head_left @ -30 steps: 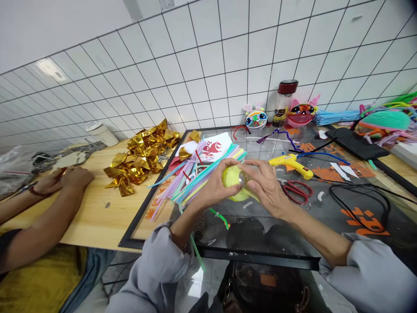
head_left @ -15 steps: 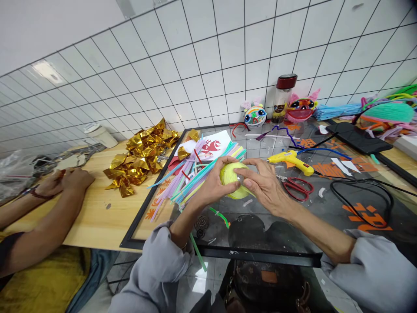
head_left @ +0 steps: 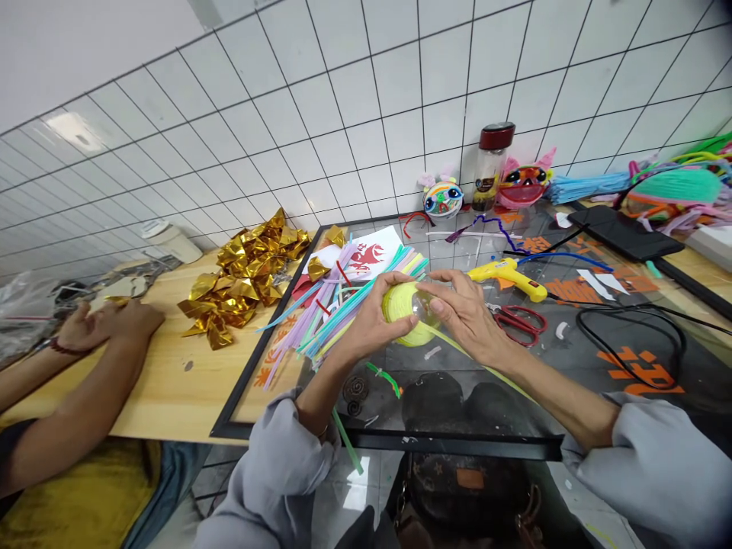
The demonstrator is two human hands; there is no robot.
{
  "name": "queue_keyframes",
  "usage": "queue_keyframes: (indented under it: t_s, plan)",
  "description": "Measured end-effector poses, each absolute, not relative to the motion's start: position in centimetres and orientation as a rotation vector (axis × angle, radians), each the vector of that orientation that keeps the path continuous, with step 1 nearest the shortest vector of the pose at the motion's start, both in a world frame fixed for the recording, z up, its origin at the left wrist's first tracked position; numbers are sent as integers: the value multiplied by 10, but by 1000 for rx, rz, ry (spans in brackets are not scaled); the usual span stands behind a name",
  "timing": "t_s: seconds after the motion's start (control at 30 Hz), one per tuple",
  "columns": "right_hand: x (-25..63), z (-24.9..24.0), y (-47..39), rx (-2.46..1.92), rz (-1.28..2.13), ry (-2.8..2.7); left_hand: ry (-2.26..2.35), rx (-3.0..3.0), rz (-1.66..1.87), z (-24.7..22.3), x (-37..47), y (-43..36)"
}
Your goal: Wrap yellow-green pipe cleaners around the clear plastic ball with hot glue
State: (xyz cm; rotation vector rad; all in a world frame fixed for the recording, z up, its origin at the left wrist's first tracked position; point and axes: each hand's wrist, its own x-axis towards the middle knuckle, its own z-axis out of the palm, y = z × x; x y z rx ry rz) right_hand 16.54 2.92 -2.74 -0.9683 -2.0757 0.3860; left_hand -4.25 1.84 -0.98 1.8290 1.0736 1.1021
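Note:
My left hand (head_left: 374,320) is wrapped round the left side of a clear ball (head_left: 422,305) whose outside is largely coiled with yellow pipe cleaner (head_left: 399,303). Bare see-through surface shows at the end facing my right hand. My right hand (head_left: 466,316) grips the ball's right side, with its fingers over the top and its thumb against the near face. From the ball, a loose length of the yellow pipe cleaner trails under my right hand and along the forearm. A bundle of pastel pipe cleaners (head_left: 343,313) lies just behind my left hand.
Right of my hands are a yellow glue gun (head_left: 508,276), red-handled scissors (head_left: 523,324) and a black cable (head_left: 629,309). Two decorated animal-face balls stand by a bottle (head_left: 489,171). Gold foil pieces (head_left: 245,274) lie left, near another person's hands (head_left: 114,324). A phone (head_left: 626,231) rests at right.
The ball has turned slightly in my hands, showing more of its clear end. The loose yellow strand now extends along my right forearm. At left, the other person's hand has opened somewhat.

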Motion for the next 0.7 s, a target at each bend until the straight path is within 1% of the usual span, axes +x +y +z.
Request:
queue_keyframes:
  t_s: [0.33,0.7]
  plan:
    - [160,-26,22,-833,206,-2140,1091,1832,1128,-13,-40,19]
    - [159,-25,21,-804,230,-2221,1053,1877,1165,-15,-43,22]
